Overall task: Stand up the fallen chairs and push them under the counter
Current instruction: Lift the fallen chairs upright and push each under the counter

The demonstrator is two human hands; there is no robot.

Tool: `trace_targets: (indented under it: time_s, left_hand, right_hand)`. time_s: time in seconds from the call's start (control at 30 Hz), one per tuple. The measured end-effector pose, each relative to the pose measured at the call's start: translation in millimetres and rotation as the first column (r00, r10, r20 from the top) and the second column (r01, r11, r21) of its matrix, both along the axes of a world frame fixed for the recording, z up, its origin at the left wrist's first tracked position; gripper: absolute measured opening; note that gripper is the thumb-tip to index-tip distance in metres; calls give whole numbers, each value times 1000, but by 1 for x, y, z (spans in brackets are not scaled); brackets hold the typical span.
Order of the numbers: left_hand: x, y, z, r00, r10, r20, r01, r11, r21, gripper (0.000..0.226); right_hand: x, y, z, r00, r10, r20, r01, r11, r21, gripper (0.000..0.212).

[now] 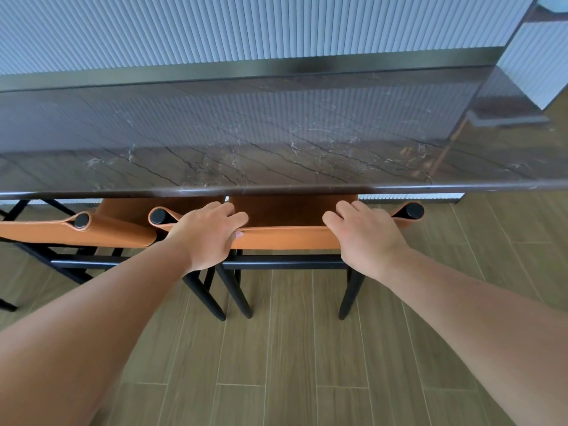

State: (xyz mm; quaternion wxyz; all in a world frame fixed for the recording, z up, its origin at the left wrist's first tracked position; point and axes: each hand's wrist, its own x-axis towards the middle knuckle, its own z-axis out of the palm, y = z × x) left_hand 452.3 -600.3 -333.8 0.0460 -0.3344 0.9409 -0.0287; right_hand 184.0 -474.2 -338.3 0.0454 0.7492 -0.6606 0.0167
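Note:
An orange leather chair [285,236] with black legs stands upright in front of me, its seat tucked under the dark marble counter [276,142]. My left hand [212,232] grips the left part of its backrest top, thumb on the near side and fingers curled over the far side. My right hand [362,232] grips the right part of the same backrest the same way. A second orange chair [92,229] stands upright to the left, also partly under the counter.
The counter edge runs across the view just beyond my hands. A ribbed grey wall panel [246,29] rises behind the counter. Wood-look floor tiles [292,364] lie below me. More black chair legs [18,210] show at the far left.

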Motion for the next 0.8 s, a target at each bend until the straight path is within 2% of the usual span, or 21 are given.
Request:
trace_targets:
  time_s: [0.17,0.27,0.33,0.43,0.53,0.8]
  left_hand:
    - [0,-5,-4,1000,6,-7,-6,1000,-25,16]
    - [-1,-4,-3,999,5,-36,-7,998,-54,30]
    - [0,-6,-3,999,-29,-41,23,988,-155,44]
    - [11,-14,-2,1000,7,-12,-10,953,-304,61]
    - [20,-23,1,998,53,18,-43,941,-336,75]
    - [17,-36,2,992,50,115,-2,924,-383,77]
  right_hand:
    - [-3,-5,-1,1000,1,-17,-1,1000,-1,43]
    - [-5,-6,-6,998,28,-49,-30,999,-45,34]
    - [-15,-7,-6,994,48,-96,-58,992,-110,28]
    - [-35,-9,0,982,41,-185,-76,980,-184,35]
    - [-42,-12,-1,974,9,-228,-60,974,-220,40]
    - [-40,-15,-3,971,-11,-240,-38,980,-197,44]
